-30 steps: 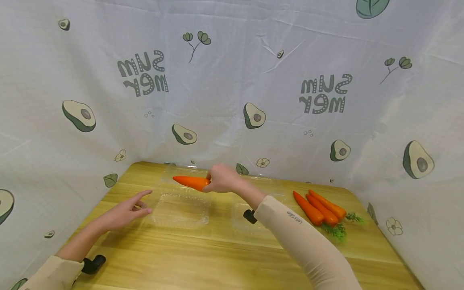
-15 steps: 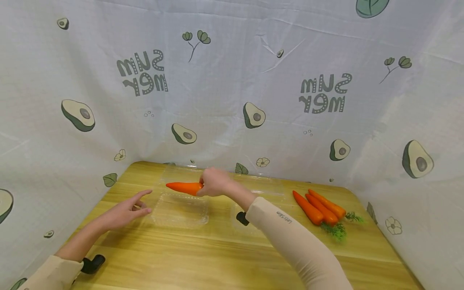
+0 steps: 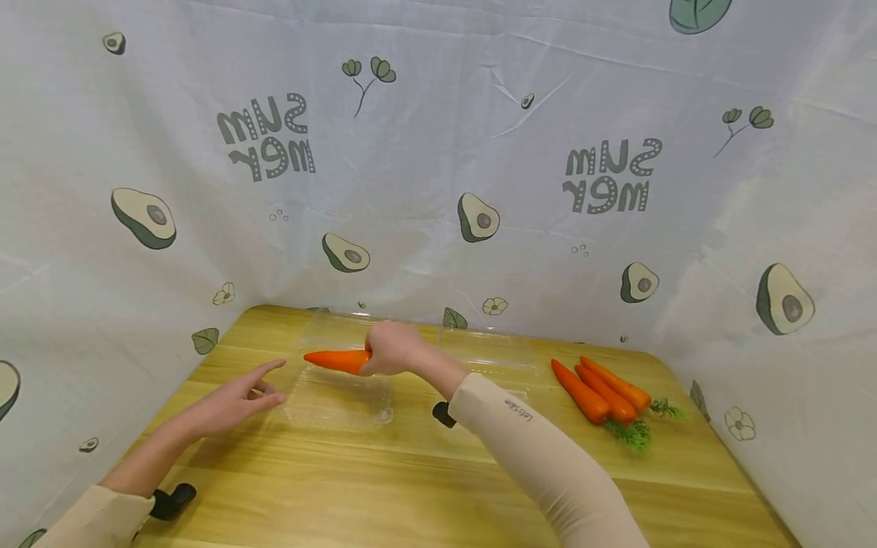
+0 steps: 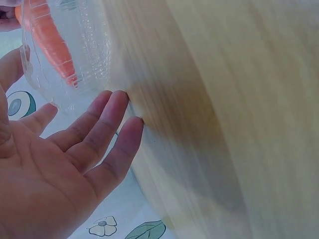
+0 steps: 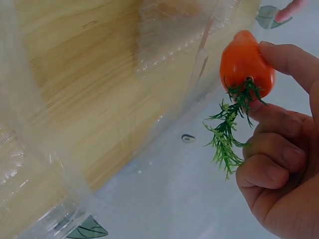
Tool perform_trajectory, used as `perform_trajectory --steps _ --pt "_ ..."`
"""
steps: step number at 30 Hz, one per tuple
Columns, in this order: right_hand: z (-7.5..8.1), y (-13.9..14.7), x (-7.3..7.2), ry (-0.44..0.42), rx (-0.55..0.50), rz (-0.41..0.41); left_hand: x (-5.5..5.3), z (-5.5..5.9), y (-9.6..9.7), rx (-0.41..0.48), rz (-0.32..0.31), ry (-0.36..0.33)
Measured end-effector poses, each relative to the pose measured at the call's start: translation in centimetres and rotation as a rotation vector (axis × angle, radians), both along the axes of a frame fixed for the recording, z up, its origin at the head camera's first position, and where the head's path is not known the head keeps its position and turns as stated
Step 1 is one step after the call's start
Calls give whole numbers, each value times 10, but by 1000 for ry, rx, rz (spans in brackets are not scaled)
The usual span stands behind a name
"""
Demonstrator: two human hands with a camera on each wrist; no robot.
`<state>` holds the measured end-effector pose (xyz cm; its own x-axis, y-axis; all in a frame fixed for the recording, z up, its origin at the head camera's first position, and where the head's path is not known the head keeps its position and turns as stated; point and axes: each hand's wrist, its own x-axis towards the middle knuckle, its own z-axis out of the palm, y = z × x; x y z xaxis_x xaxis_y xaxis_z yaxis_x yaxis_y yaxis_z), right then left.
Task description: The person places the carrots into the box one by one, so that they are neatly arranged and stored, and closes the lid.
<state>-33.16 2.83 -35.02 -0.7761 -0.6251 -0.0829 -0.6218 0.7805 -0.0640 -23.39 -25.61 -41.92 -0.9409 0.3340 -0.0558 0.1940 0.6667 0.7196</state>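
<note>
My right hand (image 3: 393, 348) pinches an orange carrot (image 3: 336, 361) by its thick end, above the left clear plastic container (image 3: 336, 415). The carrot lies nearly level, tip to the left. In the right wrist view, thumb and forefinger grip its top, and green leaves (image 5: 227, 134) hang below. My left hand (image 3: 236, 401) hovers beside the container's left side, fingers loosely spread and holding nothing. The left wrist view shows this hand (image 4: 70, 169) close up, with the carrot (image 4: 47, 37) seen through the clear plastic.
A second clear container (image 3: 517, 396) is partly hidden behind my right forearm; its raised lid (image 3: 489, 350) lies toward the back. Three carrots (image 3: 596, 388) with green tops rest at the table's right. A white printed cloth (image 3: 411, 152) hangs behind the wooden table (image 3: 329, 487).
My right hand has moved left and slightly lower with the carrot, from behind the left container to over it. My left hand stays in place.
</note>
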Motion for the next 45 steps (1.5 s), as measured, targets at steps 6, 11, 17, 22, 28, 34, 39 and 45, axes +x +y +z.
perform_trajectory --steps 6,11,17,22,28,34,39,45 --pt "-6 -5 1 27 36 7 0 -2 0 -12 -1 1" --pt "-10 -7 2 39 50 -7 -1 -2 0 -11 -2 -8" --pt "-17 -9 3 69 90 -14 -1 -1 1 -15 -3 -2" --pt "-21 -11 3 80 120 -24 -2 -1 1 -18 -5 3" --pt "-25 -13 2 67 120 -25 -4 -3 0 -20 0 -2" --pt "-30 -14 0 88 134 -31 -4 -4 0 -17 1 0" --pt "-32 -15 1 89 157 -47 -3 -4 -1 -10 3 -1" --pt "-32 -16 2 76 176 -61 -2 -3 0 -7 3 -4"
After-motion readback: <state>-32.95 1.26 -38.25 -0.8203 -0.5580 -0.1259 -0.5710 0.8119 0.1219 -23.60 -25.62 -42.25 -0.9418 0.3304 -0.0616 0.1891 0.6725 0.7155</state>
